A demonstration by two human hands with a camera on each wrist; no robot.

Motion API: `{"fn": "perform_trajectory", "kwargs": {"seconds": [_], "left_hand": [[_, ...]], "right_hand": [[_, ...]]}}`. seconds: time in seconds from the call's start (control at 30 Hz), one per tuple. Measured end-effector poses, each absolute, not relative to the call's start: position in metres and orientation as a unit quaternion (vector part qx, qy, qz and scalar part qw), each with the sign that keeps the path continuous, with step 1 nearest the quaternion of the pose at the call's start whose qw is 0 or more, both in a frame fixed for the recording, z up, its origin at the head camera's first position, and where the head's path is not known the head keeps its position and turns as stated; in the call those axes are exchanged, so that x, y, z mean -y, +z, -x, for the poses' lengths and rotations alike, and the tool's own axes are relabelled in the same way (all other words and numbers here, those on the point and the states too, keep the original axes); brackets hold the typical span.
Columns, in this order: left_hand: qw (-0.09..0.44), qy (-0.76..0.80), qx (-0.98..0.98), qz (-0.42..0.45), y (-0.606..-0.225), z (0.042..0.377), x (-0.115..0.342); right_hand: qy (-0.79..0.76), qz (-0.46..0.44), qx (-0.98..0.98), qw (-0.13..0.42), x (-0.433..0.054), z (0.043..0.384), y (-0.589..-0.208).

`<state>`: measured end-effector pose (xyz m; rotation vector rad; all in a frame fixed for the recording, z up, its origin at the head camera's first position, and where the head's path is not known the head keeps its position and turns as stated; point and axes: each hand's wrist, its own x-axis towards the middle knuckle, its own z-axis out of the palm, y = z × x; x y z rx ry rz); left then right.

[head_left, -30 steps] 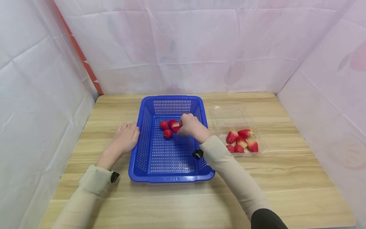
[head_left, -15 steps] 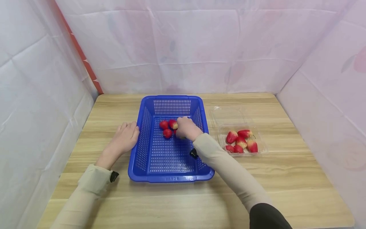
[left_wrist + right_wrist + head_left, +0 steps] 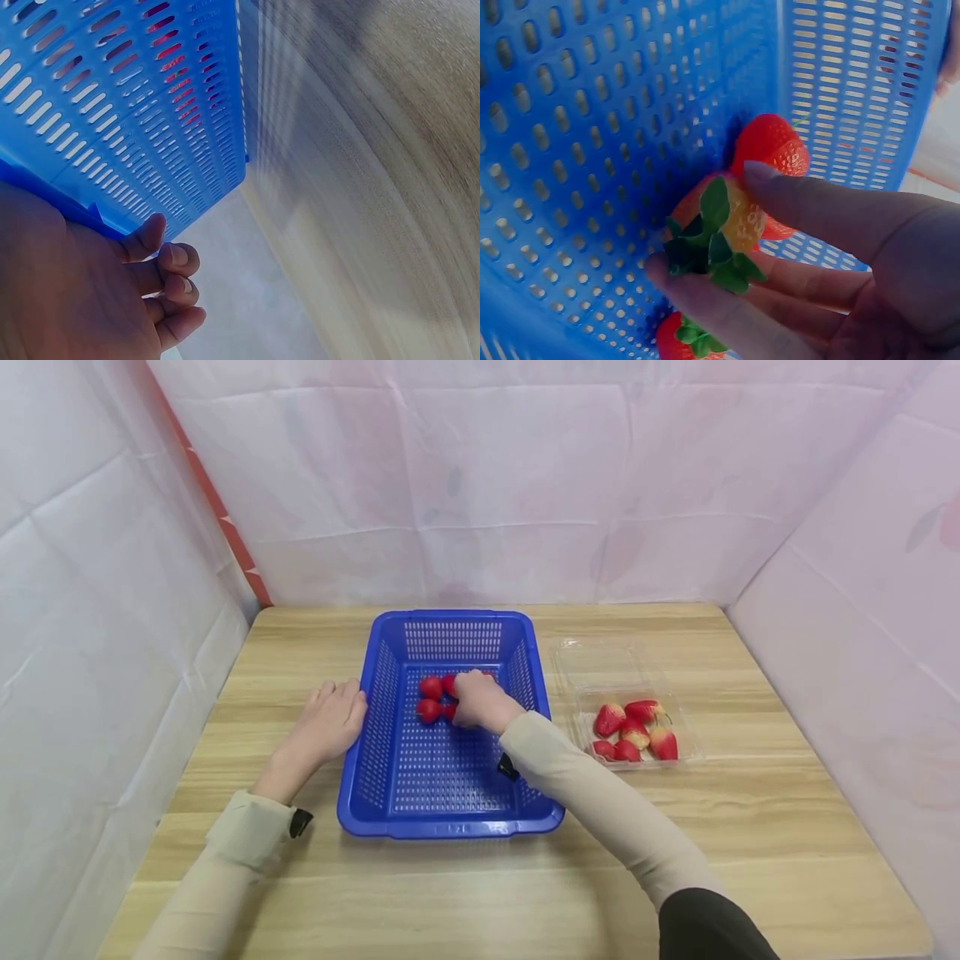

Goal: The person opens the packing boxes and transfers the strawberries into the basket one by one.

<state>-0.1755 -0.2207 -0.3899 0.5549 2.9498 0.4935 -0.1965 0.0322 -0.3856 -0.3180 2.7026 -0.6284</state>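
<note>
In the head view a blue perforated plastic basket (image 3: 450, 822) stands on the table. My right hand (image 3: 480, 700) reaches into it; in the right wrist view its thumb and fingers pinch a red-and-yellow strawberry (image 3: 744, 219) with green leaves. A red strawberry (image 3: 769, 139) sits right behind the thumb, and another leafy red one (image 3: 671, 341) lies below the fingers. Small round red fruits (image 3: 431, 687) lie left of this hand, which partly hides others. My left hand (image 3: 324, 722) touches the basket's left rim, its fingers loosely bent in the left wrist view.
Right of the basket lies an open clear plastic clamshell box (image 3: 686, 747) holding several red-and-yellow strawberries (image 3: 633, 732). Its transparent lid (image 3: 600, 660) is folded back behind. White sheets (image 3: 510, 485) hang along the back and both sides of the wooden table (image 3: 750, 860).
My right hand has moved slightly left and down inside the basket. The nearer small red fruit has shifted a little left, with another red fruit now beside it. My left hand has stayed put.
</note>
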Motion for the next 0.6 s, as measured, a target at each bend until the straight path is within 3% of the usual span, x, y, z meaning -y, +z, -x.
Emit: {"fn": "perform_trajectory", "kwargs": {"seconds": [0.3, 0.6], "left_hand": [[0.051, 0.166, -0.968, -0.183, -0.3891, 0.1759, 0.2216], [0.053, 0.168, -0.966, -0.187, -0.3864, 0.1761, 0.2204]], "right_hand": [[-0.195, 0.125, -0.963, 0.140, -0.0313, 0.1994, -0.3873], [-0.240, 0.106, -0.950, 0.167, -0.0335, 0.1989, -0.3863]]}}
